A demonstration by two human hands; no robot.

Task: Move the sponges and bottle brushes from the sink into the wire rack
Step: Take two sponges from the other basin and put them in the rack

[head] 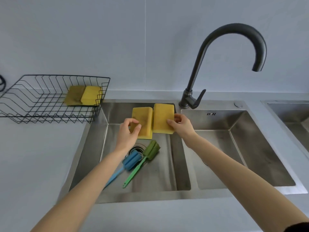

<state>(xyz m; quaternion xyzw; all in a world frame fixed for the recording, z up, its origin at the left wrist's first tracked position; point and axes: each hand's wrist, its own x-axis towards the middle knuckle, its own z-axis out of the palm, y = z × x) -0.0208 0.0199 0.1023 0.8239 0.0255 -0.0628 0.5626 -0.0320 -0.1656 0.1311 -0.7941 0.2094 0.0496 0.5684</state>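
Note:
Two yellow sponges are in the left basin of the steel sink (93, 148). My left hand (128, 131) pinches the left sponge (143, 119) at its near left edge. My right hand (181, 125) grips the right sponge (163, 118) by its right side. Both sponges are tilted up toward me. A blue bottle brush (131, 160) and a green bottle brush (150, 150) lie on the basin floor beside the drain (138, 147). The black wire rack (41, 99) stands on the counter at the left, with two yellow sponges (83, 95) in its right end.
A dark curved faucet (200, 64) rises behind the divider between the basins. The right basin (242, 148) holds nothing. Another sink's edge (291, 113) shows at far right. A white wall runs behind the grey counter (33, 156).

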